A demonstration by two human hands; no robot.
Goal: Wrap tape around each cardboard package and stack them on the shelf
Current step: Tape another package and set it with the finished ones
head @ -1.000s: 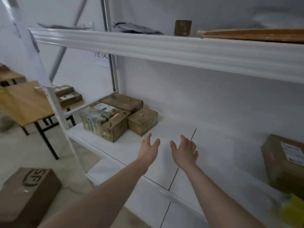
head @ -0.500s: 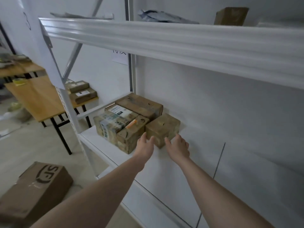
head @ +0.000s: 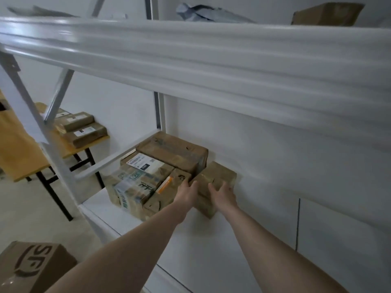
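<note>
Both hands reach the small cardboard box on the white shelf: left hand and right hand flank it, fingers straight, not clenched. Lifted unevenly, it could snag the labelled package touching its left.

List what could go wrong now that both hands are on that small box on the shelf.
1. The small box sits tight against the taller package; the left hand is squeezed between them, so lifting may drag or tip the neighbour.
2. The right hand rests on top with fingers fairly flat, so the box may slip.
3. The upper shelf beam hangs low overhead; a high lift could bump it.
</note>
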